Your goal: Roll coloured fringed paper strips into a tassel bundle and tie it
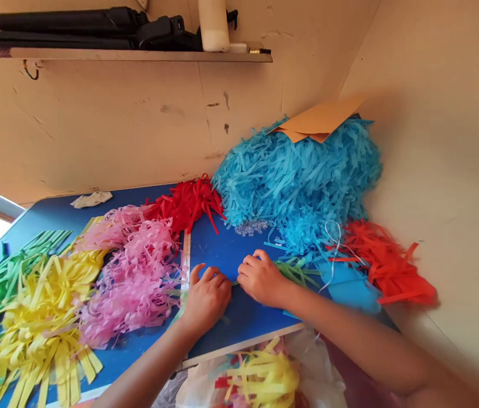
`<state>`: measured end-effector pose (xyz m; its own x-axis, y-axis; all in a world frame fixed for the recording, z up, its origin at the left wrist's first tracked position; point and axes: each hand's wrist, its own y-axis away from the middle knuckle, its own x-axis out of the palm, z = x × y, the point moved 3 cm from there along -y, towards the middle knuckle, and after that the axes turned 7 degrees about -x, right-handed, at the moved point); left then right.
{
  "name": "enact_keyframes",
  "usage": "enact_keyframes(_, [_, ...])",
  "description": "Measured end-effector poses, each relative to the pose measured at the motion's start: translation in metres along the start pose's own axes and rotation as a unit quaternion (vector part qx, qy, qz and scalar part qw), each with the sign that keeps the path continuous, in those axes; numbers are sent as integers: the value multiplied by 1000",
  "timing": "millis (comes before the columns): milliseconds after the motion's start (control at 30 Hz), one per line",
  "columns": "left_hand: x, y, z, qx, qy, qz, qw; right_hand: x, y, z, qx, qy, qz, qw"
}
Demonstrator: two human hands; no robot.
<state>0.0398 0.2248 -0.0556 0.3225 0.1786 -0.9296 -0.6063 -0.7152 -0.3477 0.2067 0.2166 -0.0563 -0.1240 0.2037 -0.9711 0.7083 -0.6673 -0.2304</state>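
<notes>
Close together over the blue tabletop are my left hand [207, 296] and my right hand [260, 277], both with curled fingers. They pinch a green tissue-paper tassel [296, 272], whose thin middle shows in the small gap between them. Its fringed strips fan out to the right, behind my right hand. Paler green strips show beside my left wrist. My fingertips partly hide the middle of the tassel. A heap of pink tissue tassels [137, 277] lies to the left of my left hand.
Blue tassels [299, 175] pile high at the back, topped by orange paper sheets [319, 120]. Red tassels [188, 204], yellow tassels [52, 300] and green tassels [9, 283] lie leftward. A bag [324, 368] of paper scraps stands below the table edge. A wall shelf [137, 55] hangs above.
</notes>
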Motion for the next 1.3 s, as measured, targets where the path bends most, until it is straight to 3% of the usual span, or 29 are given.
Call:
enact_keyframes(200, [-6,20,9,19,-26,-11,999,8,26,2,14,-12,-68,998])
enact_keyframes(367, [-5,26,26,-38,79,4,996,11,37,-17,133,-161,-35,977])
enact_keyframes(500, [-2,22,29,-99,131,42,986,12,34,-24,164,-191,-12,968])
enact_keyframes(667, [-1,17,26,-151,124,65,979,7,29,-25,190,-205,21,960])
enact_keyframes(967, [2,3,20,-133,89,98,982,3,14,-25,225,-184,93,952])
enact_keyframes(1167, [2,9,13,23,18,53,998,-5,9,-19,207,-159,100,960])
enact_keyframes(1300, [1,8,11,36,3,54,998,-10,4,2,40,-97,63,992])
